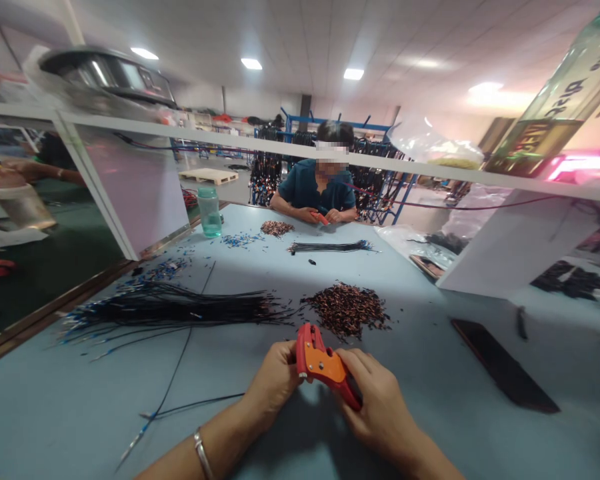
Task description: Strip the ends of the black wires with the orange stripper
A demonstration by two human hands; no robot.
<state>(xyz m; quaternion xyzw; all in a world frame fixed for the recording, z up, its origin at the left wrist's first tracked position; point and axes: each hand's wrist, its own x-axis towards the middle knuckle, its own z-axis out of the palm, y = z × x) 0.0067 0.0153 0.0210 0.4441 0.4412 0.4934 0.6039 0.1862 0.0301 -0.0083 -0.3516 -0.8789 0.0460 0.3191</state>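
My right hand is wrapped round the grip of a red and orange wire stripper. At the tool's jaws my left hand is closed in a pinch on a black wire, which trails out to the left across the table. The wire's pinched end is hidden by the fingers and the tool. Beyond my left hand lies a bundle of black wires with blue-tipped left ends. A heap of small black and copper-coloured offcuts is just behind the stripper.
A dark flat slab lies at the right, with a phone farther back. Blue bits are scattered at the left near a green bottle. Opposite sits a co-worker holding a red tool. A white rail crosses above the table.
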